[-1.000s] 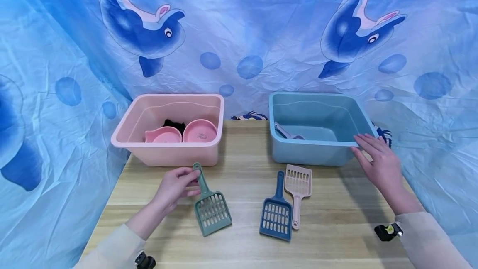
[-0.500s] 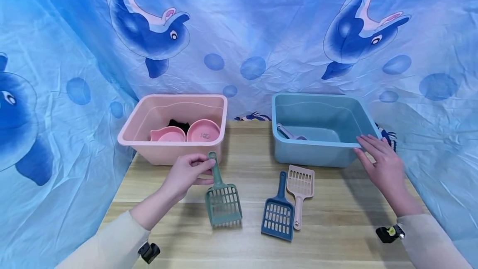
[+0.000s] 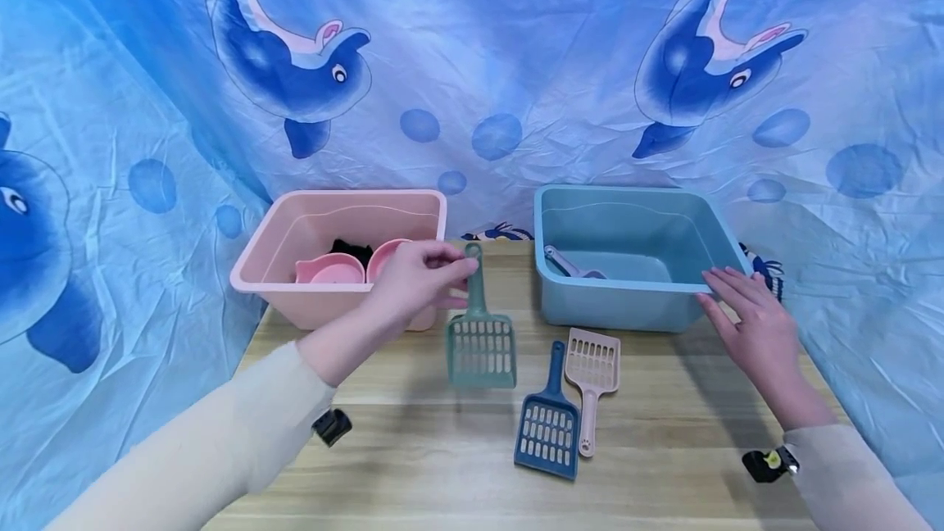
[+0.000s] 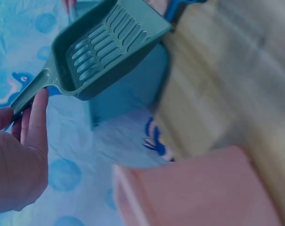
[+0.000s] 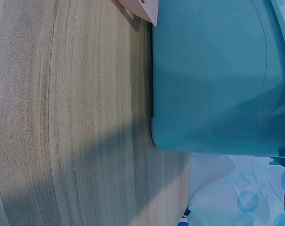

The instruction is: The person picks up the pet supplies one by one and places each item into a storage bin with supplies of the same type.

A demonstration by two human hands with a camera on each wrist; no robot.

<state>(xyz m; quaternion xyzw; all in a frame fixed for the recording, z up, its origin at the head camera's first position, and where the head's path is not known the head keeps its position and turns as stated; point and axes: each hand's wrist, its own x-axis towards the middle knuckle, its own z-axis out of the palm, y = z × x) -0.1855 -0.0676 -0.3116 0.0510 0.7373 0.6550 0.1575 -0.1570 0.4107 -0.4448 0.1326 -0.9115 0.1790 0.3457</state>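
Note:
My left hand (image 3: 424, 279) pinches the handle end of a green slotted litter scoop (image 3: 481, 342), which hangs above the table between the two bins. In the left wrist view, thumb and fingers hold the green scoop's handle (image 4: 32, 89). With its fingers laid over the front right rim, my right hand (image 3: 752, 326) rests on the blue bin (image 3: 619, 306). Inside that bin lies a small purple-grey scoop (image 3: 571, 265). A dark blue litter scoop (image 3: 548, 433) and a beige-pink scoop (image 3: 592, 359) lie side by side on the table in front of it.
On the left stands a pink bin (image 3: 295, 301) holding pink bowls (image 3: 335, 269) and a black item (image 3: 351, 251). The wooden table (image 3: 413, 474) ends at a blue dolphin-print sheet (image 3: 457, 39) behind and at both sides.
My left hand has lifted the green scoop off the table and carried it right and away from me, toward the blue bin. The right hand stays on the rim.

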